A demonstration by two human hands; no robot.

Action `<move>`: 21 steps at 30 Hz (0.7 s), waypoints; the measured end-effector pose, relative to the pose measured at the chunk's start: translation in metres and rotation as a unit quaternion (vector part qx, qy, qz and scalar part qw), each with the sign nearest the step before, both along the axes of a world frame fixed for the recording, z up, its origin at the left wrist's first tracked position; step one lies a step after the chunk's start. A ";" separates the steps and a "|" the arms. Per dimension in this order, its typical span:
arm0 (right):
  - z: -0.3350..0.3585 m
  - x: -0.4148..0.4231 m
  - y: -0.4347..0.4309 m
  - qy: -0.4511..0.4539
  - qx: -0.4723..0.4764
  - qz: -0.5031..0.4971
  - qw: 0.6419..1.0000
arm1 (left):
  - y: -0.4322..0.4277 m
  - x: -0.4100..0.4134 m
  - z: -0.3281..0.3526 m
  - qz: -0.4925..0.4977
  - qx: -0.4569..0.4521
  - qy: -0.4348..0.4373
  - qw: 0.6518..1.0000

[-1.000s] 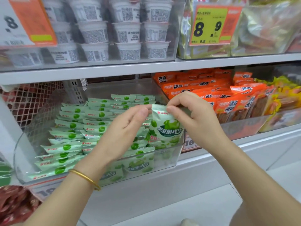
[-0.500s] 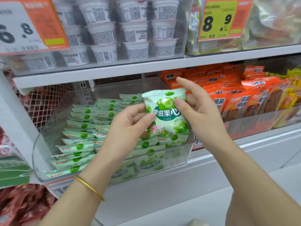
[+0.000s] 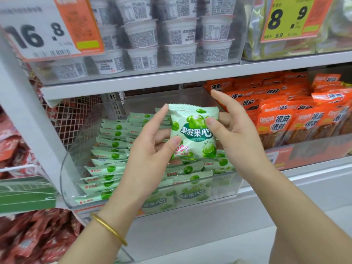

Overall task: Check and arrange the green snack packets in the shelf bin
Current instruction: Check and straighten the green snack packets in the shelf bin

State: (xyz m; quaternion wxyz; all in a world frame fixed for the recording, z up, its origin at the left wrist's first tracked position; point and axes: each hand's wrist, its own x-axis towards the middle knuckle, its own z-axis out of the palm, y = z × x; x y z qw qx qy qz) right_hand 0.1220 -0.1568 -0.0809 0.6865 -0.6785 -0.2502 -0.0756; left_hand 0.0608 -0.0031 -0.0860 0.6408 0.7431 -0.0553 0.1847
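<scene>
Fingers: the left thumb presses the lower left of a green packet's face, the forefinger reaches its top corner, and the rest curl behind.
Left hand: pinches the packet's left edge.
Right hand: thumb on the front near the right edge and fingers behind it, so it grips too; the forefinger sticks up free.
Green packet: held upright with its printed face to the person, above the front of the bin and clear of the stock below.
Handling: it looks like a light, puffy pillow bag of thin glossy film, so I'd judge it soft, crinkly and a bit slippery. A hard squeeze might crush what's inside.
Where to hold: the flat crimped seams or the side edges, with a light pinch.
Bin: clear plastic, on the middle shelf just under the hands.
Stocked packets: tidy rows on edge at the left, looser and tilted at the front right.
Orange packets: in the next bin to the right.
White cups: stacked on the shelf above.
</scene>
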 end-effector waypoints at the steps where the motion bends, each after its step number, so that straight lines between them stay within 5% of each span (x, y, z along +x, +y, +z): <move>1: -0.001 0.001 0.001 0.005 0.004 0.001 1.000 | 0.000 0.000 0.000 0.001 0.006 -0.004 1.000; 5: -0.003 0.001 0.002 0.034 0.023 -0.008 0.999 | 0.000 -0.001 0.001 0.020 0.046 -0.008 0.999; 11: 0.001 -0.007 0.002 0.025 0.046 -0.031 0.998 | -0.001 -0.002 -0.004 0.139 0.307 -0.096 0.937; 17: 0.006 -0.018 0.004 -0.016 0.032 0.061 0.997 | -0.015 -0.005 0.000 0.056 0.249 -0.034 0.966; 21: 0.004 -0.013 -0.001 -0.067 -0.015 -0.004 0.998 | -0.014 -0.006 0.009 -0.003 0.113 0.014 0.993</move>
